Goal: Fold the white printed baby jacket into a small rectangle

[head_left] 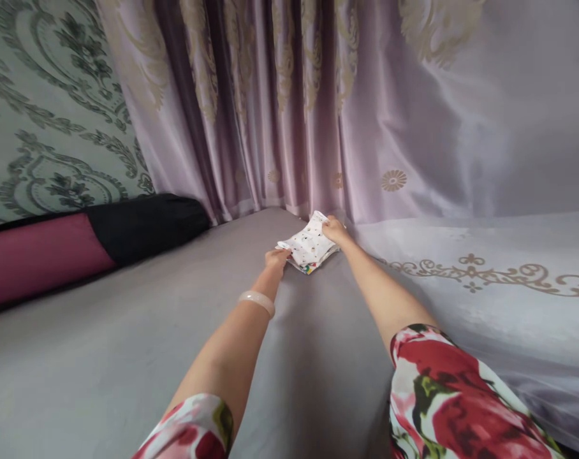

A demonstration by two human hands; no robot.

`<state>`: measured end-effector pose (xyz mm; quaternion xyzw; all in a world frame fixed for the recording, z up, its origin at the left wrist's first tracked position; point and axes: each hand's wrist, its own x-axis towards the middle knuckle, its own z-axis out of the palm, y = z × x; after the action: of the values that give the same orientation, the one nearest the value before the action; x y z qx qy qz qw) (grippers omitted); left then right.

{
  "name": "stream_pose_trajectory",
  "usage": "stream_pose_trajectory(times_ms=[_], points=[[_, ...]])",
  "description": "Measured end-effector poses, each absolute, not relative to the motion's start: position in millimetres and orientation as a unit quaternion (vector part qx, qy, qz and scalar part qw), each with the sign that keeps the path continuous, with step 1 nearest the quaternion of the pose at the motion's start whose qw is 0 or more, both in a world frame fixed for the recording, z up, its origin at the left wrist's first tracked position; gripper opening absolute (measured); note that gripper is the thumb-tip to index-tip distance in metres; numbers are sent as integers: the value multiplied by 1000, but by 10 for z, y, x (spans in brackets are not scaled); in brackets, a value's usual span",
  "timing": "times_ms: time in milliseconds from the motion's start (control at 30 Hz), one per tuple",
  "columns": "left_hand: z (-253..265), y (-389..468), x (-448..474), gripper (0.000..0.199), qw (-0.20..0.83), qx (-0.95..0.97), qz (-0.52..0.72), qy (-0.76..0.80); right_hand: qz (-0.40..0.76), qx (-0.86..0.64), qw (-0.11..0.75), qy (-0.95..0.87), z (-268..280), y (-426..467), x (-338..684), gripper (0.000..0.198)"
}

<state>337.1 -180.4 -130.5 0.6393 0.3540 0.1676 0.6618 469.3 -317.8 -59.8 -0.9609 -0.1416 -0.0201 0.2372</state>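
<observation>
Both my arms reach far forward to a folded white cloth with small coloured specks. It lies on top of other folded cloth, whose edge shows green and yellow. My left hand pinches the cloth's near left corner. On the far right side, my right hand grips its edge, fingers partly hidden behind my thumb. What kind of garment or cloth it is, I cannot tell. A pale bangle sits on my left wrist.
Grey sheeting covers the wide flat surface. A long maroon and black bolster lies along the left wall. Shiny mauve curtains hang behind the cloth, and pale patterned curtain fabric spreads along the right.
</observation>
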Motion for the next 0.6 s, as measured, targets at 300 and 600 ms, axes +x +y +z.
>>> stream_pose_trajectory(times_ms=[300, 600], points=[[-1339, -1493, 2642, 13, 615, 720, 133, 291, -23, -961, 238, -140, -791, -3150, 4714, 48], [-1452, -869, 1378, 36, 444, 843, 124, 275, -25, -965, 232, -121, -882, -3104, 4714, 42]])
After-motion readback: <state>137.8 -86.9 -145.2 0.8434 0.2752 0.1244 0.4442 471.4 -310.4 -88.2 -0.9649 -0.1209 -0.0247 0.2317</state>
